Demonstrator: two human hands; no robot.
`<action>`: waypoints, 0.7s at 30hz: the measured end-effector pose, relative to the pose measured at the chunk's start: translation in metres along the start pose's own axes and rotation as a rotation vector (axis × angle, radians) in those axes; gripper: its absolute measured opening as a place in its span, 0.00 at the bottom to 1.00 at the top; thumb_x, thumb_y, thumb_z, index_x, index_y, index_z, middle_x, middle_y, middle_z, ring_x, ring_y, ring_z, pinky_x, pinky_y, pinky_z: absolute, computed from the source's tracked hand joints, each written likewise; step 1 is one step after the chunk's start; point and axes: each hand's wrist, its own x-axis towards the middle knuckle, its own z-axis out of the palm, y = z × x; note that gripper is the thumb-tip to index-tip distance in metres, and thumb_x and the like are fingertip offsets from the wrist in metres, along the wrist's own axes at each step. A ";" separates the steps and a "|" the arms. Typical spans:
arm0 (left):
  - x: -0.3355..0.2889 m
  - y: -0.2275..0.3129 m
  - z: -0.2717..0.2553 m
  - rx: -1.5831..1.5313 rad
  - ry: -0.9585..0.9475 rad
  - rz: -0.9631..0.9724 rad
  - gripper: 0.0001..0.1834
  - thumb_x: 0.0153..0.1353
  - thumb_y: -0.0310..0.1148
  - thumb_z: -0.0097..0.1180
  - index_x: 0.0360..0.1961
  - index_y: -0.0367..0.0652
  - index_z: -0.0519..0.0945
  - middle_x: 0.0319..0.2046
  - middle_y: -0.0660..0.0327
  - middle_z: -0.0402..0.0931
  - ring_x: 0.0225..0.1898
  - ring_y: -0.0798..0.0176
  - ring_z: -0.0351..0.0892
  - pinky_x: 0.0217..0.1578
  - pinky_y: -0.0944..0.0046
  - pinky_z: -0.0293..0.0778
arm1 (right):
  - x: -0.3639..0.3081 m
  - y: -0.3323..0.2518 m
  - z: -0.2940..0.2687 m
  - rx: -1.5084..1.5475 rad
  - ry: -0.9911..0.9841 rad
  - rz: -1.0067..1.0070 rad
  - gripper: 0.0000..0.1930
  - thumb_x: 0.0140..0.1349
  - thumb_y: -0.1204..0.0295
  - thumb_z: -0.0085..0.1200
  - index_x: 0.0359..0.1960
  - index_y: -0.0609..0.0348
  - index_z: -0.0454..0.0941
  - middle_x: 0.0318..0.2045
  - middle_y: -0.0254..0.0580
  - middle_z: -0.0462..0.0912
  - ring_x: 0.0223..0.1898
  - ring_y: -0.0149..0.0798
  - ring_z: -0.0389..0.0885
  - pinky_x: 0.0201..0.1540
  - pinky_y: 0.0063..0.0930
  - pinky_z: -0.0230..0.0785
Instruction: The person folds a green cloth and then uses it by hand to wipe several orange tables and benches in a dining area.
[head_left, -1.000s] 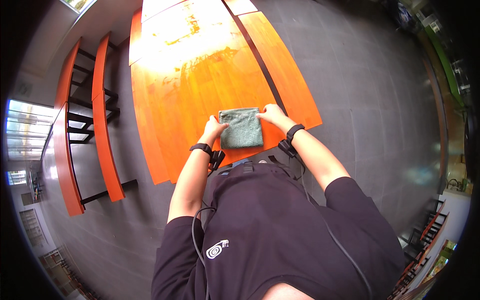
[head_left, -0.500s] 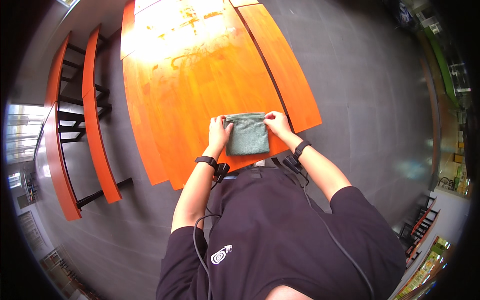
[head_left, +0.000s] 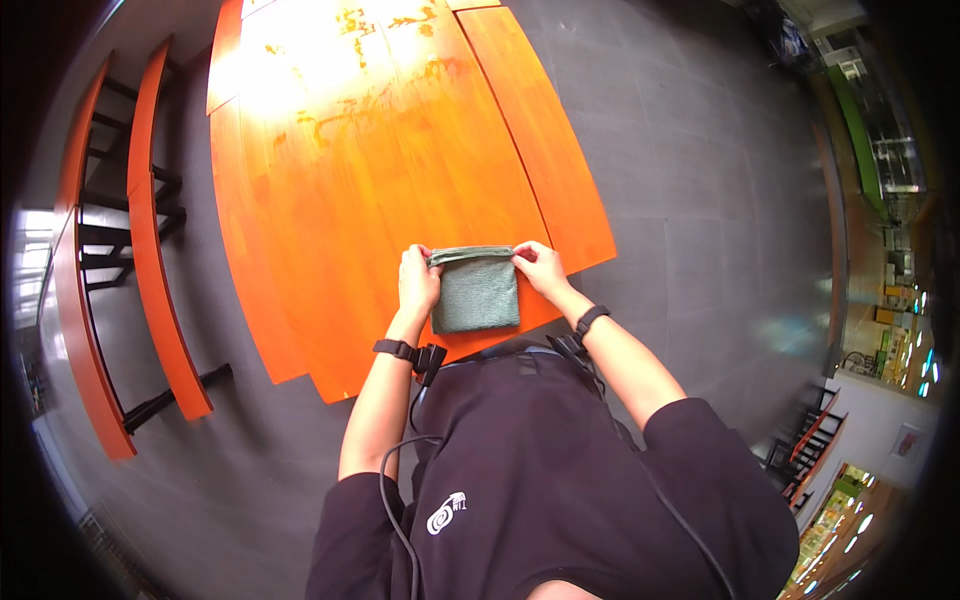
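Note:
A grey-green cloth point(head_left: 476, 295), folded into a rough square, lies at the near end of the orange wooden table point(head_left: 390, 200). My left hand point(head_left: 418, 285) pinches its far left corner between thumb and fingers. At the far right corner, my right hand point(head_left: 540, 266) grips the edge the same way. Between the two hands the far edge shows as a raised band, with a dark gap under it. The cloth's near part rests flat, close to my body.
Two long orange benches point(head_left: 150, 260) with black legs stand on the grey floor point(head_left: 690, 200) to the left. Another orange bench point(head_left: 548, 150) runs along the table's right side. Black straps with small dark devices and cables point(head_left: 395, 520) hang at my wrists and torso.
The whole view has shifted a little. The cloth's far edge now stands up as a separate band between my hands, and my right hand's fingers have closed more on its corner.

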 end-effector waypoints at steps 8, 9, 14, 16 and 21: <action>-0.026 0.031 0.019 0.380 0.325 0.148 0.17 0.60 0.30 0.59 0.49 0.41 0.71 0.50 0.50 0.71 0.53 0.47 0.71 0.51 0.51 0.68 | 0.017 -0.006 0.018 -0.309 0.134 0.077 0.09 0.59 0.67 0.58 0.36 0.58 0.80 0.31 0.51 0.84 0.36 0.52 0.84 0.42 0.42 0.76; -0.032 0.032 0.022 0.508 0.370 0.229 0.18 0.60 0.30 0.59 0.51 0.44 0.73 0.53 0.51 0.70 0.56 0.46 0.69 0.53 0.49 0.66 | 0.011 -0.012 0.020 -0.395 0.126 0.023 0.09 0.60 0.66 0.58 0.36 0.58 0.80 0.31 0.52 0.84 0.37 0.54 0.84 0.43 0.44 0.76; -0.075 0.043 0.051 0.532 0.260 0.475 0.20 0.61 0.34 0.59 0.54 0.45 0.74 0.60 0.49 0.67 0.64 0.44 0.62 0.63 0.44 0.58 | -0.005 0.002 -0.024 -0.319 -0.220 -0.166 0.13 0.58 0.65 0.57 0.43 0.54 0.83 0.38 0.51 0.85 0.43 0.53 0.83 0.48 0.44 0.75; -0.104 0.038 0.084 0.739 0.187 0.325 0.32 0.66 0.49 0.51 0.66 0.44 0.66 0.71 0.46 0.52 0.73 0.43 0.47 0.71 0.42 0.43 | -0.009 0.022 -0.070 -0.527 -0.544 -0.407 0.14 0.56 0.67 0.59 0.44 0.55 0.83 0.36 0.51 0.86 0.40 0.50 0.85 0.45 0.40 0.76; -0.126 0.024 0.132 0.803 0.347 0.168 0.32 0.70 0.49 0.42 0.71 0.44 0.61 0.74 0.47 0.47 0.75 0.45 0.43 0.72 0.44 0.39 | -0.032 0.065 -0.191 -0.612 -0.651 -0.344 0.16 0.56 0.66 0.56 0.45 0.55 0.83 0.37 0.48 0.86 0.41 0.49 0.85 0.45 0.40 0.76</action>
